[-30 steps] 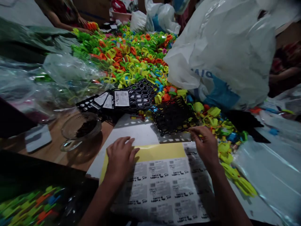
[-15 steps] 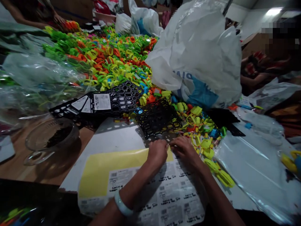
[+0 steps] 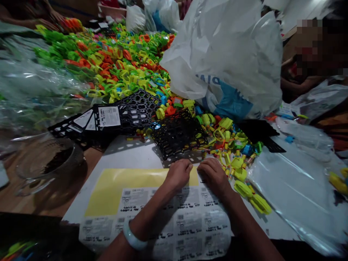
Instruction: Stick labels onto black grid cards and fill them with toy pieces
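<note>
A large sheet of printed stickers (image 3: 190,217) lies in front of me, with bare yellow backing (image 3: 127,179) along its upper left. My left hand (image 3: 178,174) is closed at the far edge of the sheet, fingers curled in a pinch. Close beside it, my right hand (image 3: 213,175) is also closed on that edge, near the top row of labels. The fingertips nearly meet, and whatever thin piece is between them is too small to make out. A pale bangle (image 3: 133,235) circles my left wrist.
Black lattice plates (image 3: 179,132) lie just beyond my hands, before a heap of coloured plastic bands (image 3: 130,69). A white plastic bag (image 3: 223,54) stands behind. At left is a clear bowl (image 3: 74,159); at right, clear plastic film (image 3: 293,188). Other people sit at both far sides.
The view has shifted slightly, so the heap and bowl sit further left. Both hands stay at the sheet's far edge; the right fingers have curled in more, and the sheet lies flatter.
</note>
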`<state>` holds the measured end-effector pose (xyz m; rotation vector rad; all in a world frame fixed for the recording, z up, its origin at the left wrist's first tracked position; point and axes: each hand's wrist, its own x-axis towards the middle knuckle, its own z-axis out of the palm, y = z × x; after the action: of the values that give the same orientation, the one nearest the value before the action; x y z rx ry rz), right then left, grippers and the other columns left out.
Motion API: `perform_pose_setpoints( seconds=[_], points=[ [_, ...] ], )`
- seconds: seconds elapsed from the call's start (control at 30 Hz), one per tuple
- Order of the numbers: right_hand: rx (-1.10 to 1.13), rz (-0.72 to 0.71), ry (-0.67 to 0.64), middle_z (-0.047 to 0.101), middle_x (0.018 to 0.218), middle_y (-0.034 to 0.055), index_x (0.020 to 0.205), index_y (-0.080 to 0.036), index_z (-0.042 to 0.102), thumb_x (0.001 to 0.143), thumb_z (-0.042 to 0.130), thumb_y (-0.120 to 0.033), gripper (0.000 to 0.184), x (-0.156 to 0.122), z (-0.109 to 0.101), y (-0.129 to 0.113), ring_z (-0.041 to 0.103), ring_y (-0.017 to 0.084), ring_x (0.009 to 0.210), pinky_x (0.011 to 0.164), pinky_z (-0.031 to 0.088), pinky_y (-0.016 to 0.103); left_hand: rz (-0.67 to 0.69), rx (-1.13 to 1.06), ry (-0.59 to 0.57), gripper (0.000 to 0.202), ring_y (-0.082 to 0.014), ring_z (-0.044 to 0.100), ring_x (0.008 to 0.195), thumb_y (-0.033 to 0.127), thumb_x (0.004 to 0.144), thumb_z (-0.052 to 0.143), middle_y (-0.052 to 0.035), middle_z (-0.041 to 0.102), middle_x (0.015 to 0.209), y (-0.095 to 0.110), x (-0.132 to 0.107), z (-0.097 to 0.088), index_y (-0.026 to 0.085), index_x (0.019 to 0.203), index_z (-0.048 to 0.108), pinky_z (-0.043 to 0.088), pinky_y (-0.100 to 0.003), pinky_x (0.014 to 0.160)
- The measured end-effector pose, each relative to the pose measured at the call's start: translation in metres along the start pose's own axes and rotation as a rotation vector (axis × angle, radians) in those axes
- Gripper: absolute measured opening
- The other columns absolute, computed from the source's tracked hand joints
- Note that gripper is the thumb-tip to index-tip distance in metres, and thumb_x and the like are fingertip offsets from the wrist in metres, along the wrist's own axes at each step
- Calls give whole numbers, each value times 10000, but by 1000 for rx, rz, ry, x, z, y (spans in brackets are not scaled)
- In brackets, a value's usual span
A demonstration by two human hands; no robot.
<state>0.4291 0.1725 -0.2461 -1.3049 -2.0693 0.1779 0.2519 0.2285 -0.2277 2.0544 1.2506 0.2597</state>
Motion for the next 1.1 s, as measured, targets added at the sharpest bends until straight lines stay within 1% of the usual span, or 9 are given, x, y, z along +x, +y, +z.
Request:
perform_pose_setpoints(
  seconds=[0.2, 0.37, 0.5, 0.67, 0.77, 0.87, 0.97, 1.03, 1.1],
  points=[
    [78, 100, -33, 634, 1021, 82, 1138, -236, 574, 933, 510, -218, 215, -3, 3, 4, 550, 221, 972, 857, 462, 404, 62, -20, 8, 300, -194, 598, 918, 328, 953, 398, -41, 684, 913, 0, 1, -3, 203, 845, 648, 417, -303, 808],
    [112, 108, 7, 622, 930, 62, 982, -241, 621, 936, 489, -187, 150, 0, 4, 4, 546, 209, 906, 798, 458, 379, 84, -25, -13, 312, -172, 609, 858, 315, 954, 389, -29, 686, 871, 1, 0, -1, 198, 821, 647, 426, -278, 753],
    [221, 136, 66, 604, 942, 59, 938, -232, 597, 919, 475, -153, 146, -1, 1, -3, 544, 210, 928, 825, 448, 388, 51, 14, -12, 309, -176, 620, 849, 306, 950, 397, -33, 700, 875, 1, -1, 0, 198, 820, 656, 426, -282, 729],
    [392, 281, 195, 581, 999, 59, 899, -239, 590, 906, 507, -192, 95, -10, -22, -9, 555, 213, 983, 877, 437, 396, 13, 126, 24, 285, -225, 628, 893, 289, 937, 420, -75, 712, 923, -2, -2, 6, 191, 855, 675, 422, -336, 756],
    [448, 400, 385, 582, 997, 53, 878, -237, 585, 897, 551, -251, 41, -12, -48, -7, 563, 221, 1011, 919, 430, 414, 29, 180, 56, 293, -247, 620, 864, 256, 932, 418, -100, 702, 887, -6, -3, 12, 173, 816, 674, 424, -369, 755],
    [452, 521, 570, 597, 977, 44, 910, -231, 581, 881, 587, -313, 87, 3, -69, -10, 581, 216, 974, 913, 443, 412, 49, 203, 111, 295, -264, 603, 858, 221, 933, 406, -110, 680, 854, -7, -6, 19, 160, 806, 666, 434, -408, 776],
    [397, 554, 485, 613, 896, 29, 920, -218, 602, 875, 593, -345, 135, 37, -67, -20, 587, 183, 860, 807, 467, 334, 72, 191, 186, 232, -263, 569, 981, 210, 932, 429, -106, 658, 1001, -3, -15, 20, 164, 965, 654, 443, -421, 865],
    [414, 528, 347, 601, 827, 11, 902, -218, 593, 879, 576, -349, 134, 65, -51, -29, 576, 162, 775, 719, 464, 293, 109, 155, 259, 235, -249, 533, 1072, 180, 923, 451, -100, 623, 1135, -3, -25, 15, 170, 1093, 614, 437, -412, 930],
    [411, 469, 222, 589, 801, 3, 879, -218, 575, 889, 543, -332, 119, 92, -28, -35, 560, 155, 740, 677, 450, 278, 153, 97, 375, 237, -234, 534, 1057, 137, 913, 451, -95, 617, 1141, -7, -38, 5, 172, 1094, 600, 448, -398, 928]
  ],
)
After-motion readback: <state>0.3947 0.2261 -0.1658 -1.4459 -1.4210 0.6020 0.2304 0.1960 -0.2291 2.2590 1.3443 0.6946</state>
